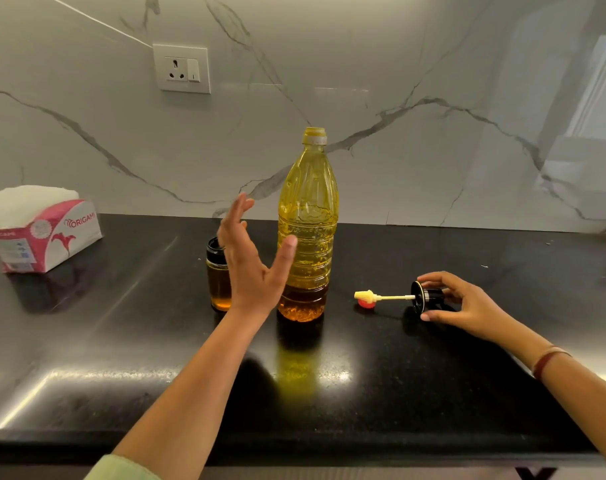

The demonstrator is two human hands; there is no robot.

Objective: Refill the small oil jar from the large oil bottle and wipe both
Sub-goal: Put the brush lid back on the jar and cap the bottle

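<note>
A tall clear bottle of yellow oil [308, 230] stands uncapped in the middle of the black counter [364, 375]. Just left of it stands the small glass oil jar [217, 282], open, with a black rim and amber oil in its lower part. My left hand [251, 258] is raised with straight spread fingers between the jar and the bottle, hiding part of the jar and touching neither. At the right, my right hand [457, 301] grips the jar's black lid [424, 299], which lies on its side with a cream brush [367, 296] on a stem pointing left.
A small red cap [366, 304] lies under the brush tip. A pink and white pack of tissues [38, 230] sits at the counter's far left. The marble wall [398, 98] behind has a white socket [182, 68]. The counter's front edge runs along the bottom.
</note>
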